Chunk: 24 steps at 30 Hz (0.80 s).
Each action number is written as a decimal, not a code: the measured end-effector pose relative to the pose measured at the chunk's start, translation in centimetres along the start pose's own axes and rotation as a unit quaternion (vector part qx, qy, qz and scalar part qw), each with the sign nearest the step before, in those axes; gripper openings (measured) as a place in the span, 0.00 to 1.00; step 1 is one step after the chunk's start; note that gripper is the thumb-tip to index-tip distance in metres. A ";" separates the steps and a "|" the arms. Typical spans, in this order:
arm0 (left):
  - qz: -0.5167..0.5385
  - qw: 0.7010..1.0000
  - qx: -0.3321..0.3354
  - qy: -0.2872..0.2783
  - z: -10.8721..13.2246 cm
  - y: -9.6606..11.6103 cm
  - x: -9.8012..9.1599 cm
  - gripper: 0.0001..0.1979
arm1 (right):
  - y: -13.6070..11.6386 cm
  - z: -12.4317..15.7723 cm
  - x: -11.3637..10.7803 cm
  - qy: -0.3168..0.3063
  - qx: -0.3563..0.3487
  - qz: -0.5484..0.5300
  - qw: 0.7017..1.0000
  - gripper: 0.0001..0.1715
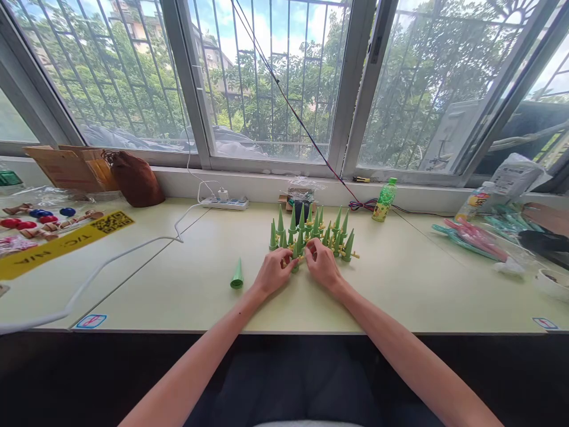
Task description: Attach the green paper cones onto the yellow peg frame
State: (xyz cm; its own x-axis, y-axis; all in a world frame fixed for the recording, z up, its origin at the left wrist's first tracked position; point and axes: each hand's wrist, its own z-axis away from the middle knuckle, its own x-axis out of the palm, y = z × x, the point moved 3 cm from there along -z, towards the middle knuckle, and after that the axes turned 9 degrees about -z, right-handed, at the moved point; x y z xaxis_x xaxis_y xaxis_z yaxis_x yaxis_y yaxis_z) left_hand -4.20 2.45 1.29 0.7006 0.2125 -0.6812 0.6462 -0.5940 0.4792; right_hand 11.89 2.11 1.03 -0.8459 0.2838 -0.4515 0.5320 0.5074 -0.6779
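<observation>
Several green pointed cones with small yellow pieces at their sides [348, 244] stand upright in a cluster on the table. At the front of the cluster, my left hand [276, 268] has its fingers closed on a green cone [296, 255]. Just to the right, my right hand [323, 265] is bent in a pinch beside that cone and its yellow piece; whatever lies between its fingertips is too small to make out. Apart from the others, a single green cone [237, 277] lies to the left of my left hand, its hollow base facing me.
A white cable [128, 252] crosses the left side to a power strip [225, 203]. Behind the cones are a small box [306, 194] and a green bottle [384, 200]. Wooden toys [44, 220] and a brown pouch [134, 179] sit left; plastic bags [478, 240] and another bottle [475, 201] right.
</observation>
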 end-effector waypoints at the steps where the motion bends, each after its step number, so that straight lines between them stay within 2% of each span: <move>1: 0.003 1.000 -0.005 -0.001 0.0 0.0 0.0 0.08 | -0.1 0.0 0.0 0.003 0.000 -0.007 1.000 0.09; 6: 0.020 0.999 -0.040 0.005 -0.2 -0.1 -0.1 0.08 | -0.8 0.1 -0.3 0.003 -0.022 -0.036 0.999 0.08; 11: 0.027 0.998 -0.057 0.024 -0.3 -0.6 0.0 0.08 | -1.5 0.1 -0.6 0.011 -0.036 -0.050 0.998 0.11; 17: 0.081 0.990 -0.116 0.027 -0.2 -1.2 0.1 0.10 | -1.6 0.2 -0.6 0.017 -0.047 -0.060 0.997 0.12; 24: 0.100 0.986 -0.130 0.022 -0.1 -0.8 -0.1 0.12 | -1.9 0.2 -0.5 0.001 -0.059 -0.086 0.995 0.11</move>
State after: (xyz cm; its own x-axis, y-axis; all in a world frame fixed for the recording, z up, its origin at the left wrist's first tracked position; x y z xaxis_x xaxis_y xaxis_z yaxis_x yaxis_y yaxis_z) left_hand -4.77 3.01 1.09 0.8305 0.1480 -0.5371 0.5458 -0.4091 0.7312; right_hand 11.32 0.81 2.41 -0.9241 0.1864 -0.3336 0.3718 0.6400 -0.6724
